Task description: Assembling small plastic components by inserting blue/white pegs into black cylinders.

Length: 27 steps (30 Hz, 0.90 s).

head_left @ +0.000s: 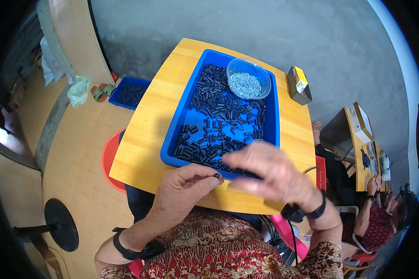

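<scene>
Over the near edge of the blue tray (166, 148), my left hand (184, 186) pinches a small black cylindrical part (217, 176) between thumb and fingertips, one round end showing. My right hand (277, 174) is just to the right of it, above the tray's near right corner; motion smears its fingers, so I cannot tell whether they hold anything. Many short black cylindrical parts (223, 111) lie loose in the tray, densest at the far left and near side. A clear round plastic tub (232, 65) with small silvery metal pieces (245, 85) sits at the tray's far right.
The tray stands on a yellow wooden table (144, 116). A small dark box (299, 88) is beside the table's right edge. On the floor are a red tub (109, 162) and another blue tray (130, 93). At right, a person (372, 228) works at another table (358, 160).
</scene>
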Each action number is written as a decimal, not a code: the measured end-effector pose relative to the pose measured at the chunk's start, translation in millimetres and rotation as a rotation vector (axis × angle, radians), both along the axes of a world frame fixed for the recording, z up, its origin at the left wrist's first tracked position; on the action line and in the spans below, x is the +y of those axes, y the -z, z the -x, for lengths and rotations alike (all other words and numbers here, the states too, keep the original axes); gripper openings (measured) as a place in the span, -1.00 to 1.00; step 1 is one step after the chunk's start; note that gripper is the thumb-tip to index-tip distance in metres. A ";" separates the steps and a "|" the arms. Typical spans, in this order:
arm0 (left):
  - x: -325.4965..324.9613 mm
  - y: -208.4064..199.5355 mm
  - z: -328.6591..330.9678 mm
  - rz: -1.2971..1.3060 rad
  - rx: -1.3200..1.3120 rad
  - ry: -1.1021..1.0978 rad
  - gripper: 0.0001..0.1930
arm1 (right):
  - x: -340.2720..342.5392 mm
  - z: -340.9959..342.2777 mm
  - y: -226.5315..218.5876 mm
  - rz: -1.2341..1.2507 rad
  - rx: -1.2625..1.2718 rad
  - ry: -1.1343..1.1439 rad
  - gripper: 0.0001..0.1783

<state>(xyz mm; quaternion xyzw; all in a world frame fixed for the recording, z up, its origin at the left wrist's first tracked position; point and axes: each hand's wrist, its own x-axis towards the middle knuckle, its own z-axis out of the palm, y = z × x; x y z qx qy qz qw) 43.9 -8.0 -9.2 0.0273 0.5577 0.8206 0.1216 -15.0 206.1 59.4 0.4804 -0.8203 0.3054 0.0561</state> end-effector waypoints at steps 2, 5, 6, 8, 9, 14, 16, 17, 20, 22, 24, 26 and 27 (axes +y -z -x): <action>-2.0 -6.6 -1.9 0.049 0.019 0.011 -0.82 | 15.7 25.8 -9.7 -0.067 -0.023 0.130 -0.73; -5.0 -7.0 -1.0 0.130 0.051 0.018 -0.83 | 34.0 72.6 3.8 -0.189 0.029 0.247 -0.79; -5.5 -6.7 -0.3 0.162 0.062 0.023 -0.84 | 39.7 83.9 12.4 -0.325 -0.017 0.248 -0.81; -5.7 -7.1 0.4 0.154 0.058 0.010 -0.84 | 41.9 97.1 26.3 -0.462 -0.068 0.246 -0.83; -5.8 -6.7 -0.3 0.147 0.052 -0.005 -0.84 | 40.0 100.6 32.4 -0.497 -0.054 0.252 -0.85; -5.7 -4.7 0.8 0.115 0.056 -0.039 -0.84 | 29.7 105.6 44.2 -0.591 -0.048 0.250 -0.84; -4.1 -5.0 0.3 0.122 0.063 -0.041 -0.84 | 28.7 106.5 46.3 -0.579 -0.034 0.238 -0.85; -2.8 -4.4 0.0 0.113 0.064 -0.045 -0.84 | 29.7 105.8 48.2 -0.578 -0.033 0.239 -0.85; -0.9 -5.4 1.6 0.102 0.076 -0.038 -0.85 | 31.1 99.4 47.4 -0.525 0.084 0.212 -0.87; -0.8 -5.8 1.7 0.105 0.073 -0.042 -0.85 | 26.2 90.1 38.2 -0.396 -0.071 0.290 -0.88; 0.9 -8.2 2.6 0.071 0.071 -0.068 -0.84 | 17.1 71.0 25.5 -0.236 -0.169 0.258 -0.88; 4.3 -9.7 5.8 0.019 0.074 -0.090 -0.84 | 9.4 49.6 13.7 -0.058 -0.258 0.209 -0.86; 5.3 -10.0 7.7 -0.036 0.086 -0.104 -0.84 | 6.6 39.2 11.1 -0.054 -0.261 0.204 -0.86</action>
